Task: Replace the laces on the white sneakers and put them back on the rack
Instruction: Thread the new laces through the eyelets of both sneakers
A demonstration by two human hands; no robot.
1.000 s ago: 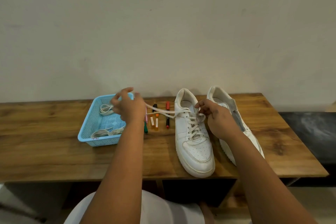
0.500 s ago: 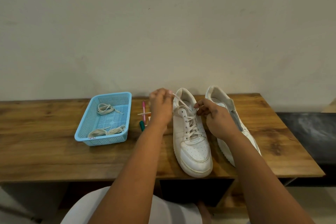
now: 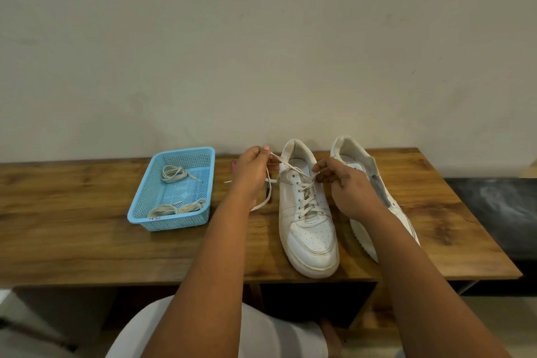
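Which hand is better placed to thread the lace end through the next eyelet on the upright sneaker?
Left, most likely. The left hand already pinches the free lace end beside the upright sneaker, near its open top eyelets. The right hand pinches the lace at the opposite eyelet row.

A plain, matte off-white plaster wall (image 3: 261,38) fills the upper half of the view and shows faint scuffs. A brown wood-grain surface (image 3: 72,241) with darker knots stands against the wall and spans most of the frame width. An open dark recess (image 3: 316,299) lies below its front edge. A low black slab with grey smudges (image 3: 494,206) sits just beside its right end. Pale floor (image 3: 494,325) shows at lower right. Lighting is soft and even.
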